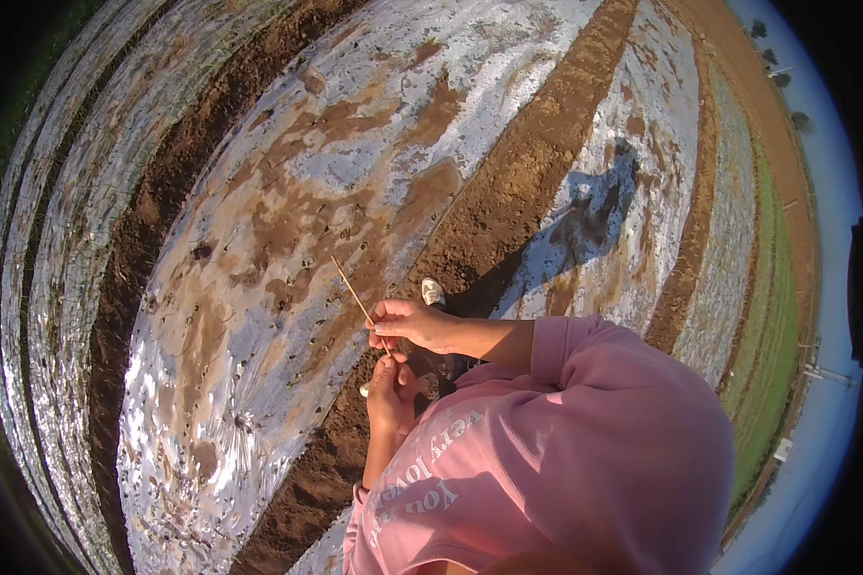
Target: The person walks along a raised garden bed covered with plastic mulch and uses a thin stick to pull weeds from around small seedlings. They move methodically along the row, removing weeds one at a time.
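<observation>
A thin wooden stick (350, 287) slants up and to the left from my hands, its far tip over the muddy silver mulch film (309, 165). My right hand (410, 325) pinches it near its middle between thumb and fingers. Lower down, my left hand (390, 395) has its thumb and fingertips at the stick's near end. Both hands are close together in front of my pink sweatshirt (590, 438), which bears writing. Small holes and little plants, too small to identify, dot the film beyond my hands.
A bare soil furrow (518, 194) runs diagonally under me, with my light-coloured shoe (433, 291) in it. My shadow (597, 194) falls on another film-covered bed. A darker furrow (165, 172) borders more covered beds at left. A green strip (766, 273) lies at right.
</observation>
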